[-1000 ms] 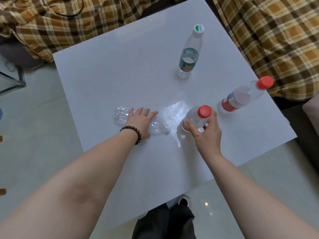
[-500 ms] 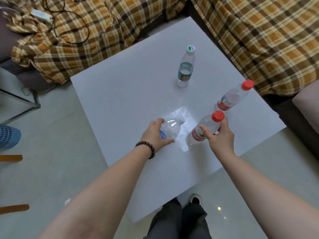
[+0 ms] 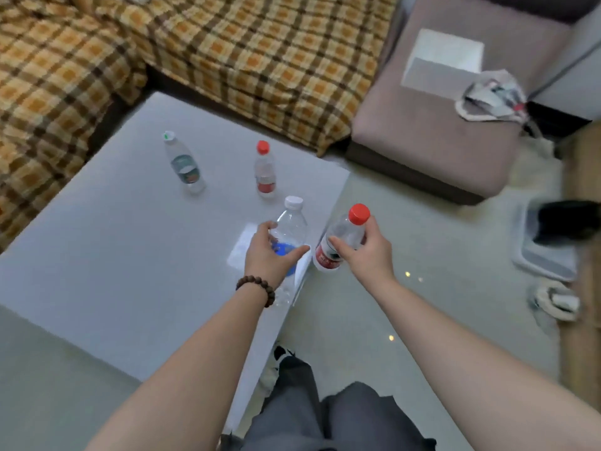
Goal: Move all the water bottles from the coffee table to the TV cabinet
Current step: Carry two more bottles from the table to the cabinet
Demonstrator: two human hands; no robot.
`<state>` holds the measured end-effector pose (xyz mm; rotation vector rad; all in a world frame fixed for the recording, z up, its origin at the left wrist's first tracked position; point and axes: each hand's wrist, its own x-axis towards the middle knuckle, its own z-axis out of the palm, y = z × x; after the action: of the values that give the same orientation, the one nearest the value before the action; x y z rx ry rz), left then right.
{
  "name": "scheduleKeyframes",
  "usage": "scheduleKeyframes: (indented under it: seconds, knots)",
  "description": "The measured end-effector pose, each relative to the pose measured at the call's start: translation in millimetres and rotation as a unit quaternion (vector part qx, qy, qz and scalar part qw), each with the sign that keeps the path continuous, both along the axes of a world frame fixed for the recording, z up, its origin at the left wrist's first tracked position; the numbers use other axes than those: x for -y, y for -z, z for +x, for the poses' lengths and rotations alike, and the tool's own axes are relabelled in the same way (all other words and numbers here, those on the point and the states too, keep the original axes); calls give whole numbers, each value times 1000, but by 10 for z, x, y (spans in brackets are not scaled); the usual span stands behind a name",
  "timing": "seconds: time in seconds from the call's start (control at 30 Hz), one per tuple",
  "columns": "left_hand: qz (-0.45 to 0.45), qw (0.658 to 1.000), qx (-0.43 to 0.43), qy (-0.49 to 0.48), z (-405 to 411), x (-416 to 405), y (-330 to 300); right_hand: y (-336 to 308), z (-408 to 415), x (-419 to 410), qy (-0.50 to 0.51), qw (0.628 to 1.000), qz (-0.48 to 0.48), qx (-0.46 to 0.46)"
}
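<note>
My left hand [image 3: 271, 255] grips a clear bottle with a white cap and blue label [image 3: 291, 222], lifted above the white coffee table [image 3: 113, 255] near its right edge. My right hand [image 3: 364, 252] holds a red-capped bottle with a red label [image 3: 341, 236] just past that edge, over the floor. Two bottles stand upright on the table farther back: one with a green label and white cap [image 3: 183, 164], and a smaller red-capped one [image 3: 265, 170]. The TV cabinet is out of view.
A plaid-covered sofa [image 3: 227, 50] wraps the table's far and left sides. A mauve ottoman [image 3: 439, 135] with a white box [image 3: 445, 63] and a crumpled bag stands at the right. A grey tray and a slipper lie on the tiled floor [image 3: 439, 304] at far right.
Both hands have lifted their bottles off the table and carried them rightward, the right one past the table edge. The view has swung to the right, showing the ottoman and floor.
</note>
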<state>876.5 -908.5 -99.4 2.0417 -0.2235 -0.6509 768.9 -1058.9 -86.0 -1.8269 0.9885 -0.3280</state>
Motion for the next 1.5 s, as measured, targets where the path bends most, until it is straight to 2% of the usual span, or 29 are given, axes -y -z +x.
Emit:
scheduleKeyframes:
  seconds: [0.27, 0.53, 0.83, 1.13, 1.33, 1.5]
  knots:
    - [-48, 980, 27, 190, -1168, 857, -318, -169, -1717, 274, 200, 979, -22, 3]
    - [-65, 912, 34, 404, -3383, 1289, -490, -331, -4132, -179, 396, 917, -34, 16]
    - [-79, 796, 26, 599, -5933, 1146, -571, -491, -6508, -1176, 602, 797, -30, 16]
    - [-99, 677, 20, 729, -7708, 1095, -679, -570, -7984, -1789, 755, 652, -58, 39]
    - [-96, 641, 13, 762, -8612, 1354, -481, -481, -8721, -1757, 803, 593, -56, 26]
    - [-83, 621, 8, 779, -9488, 1806, -236, -316, -9457, -1310, 829, 558, -43, 21]
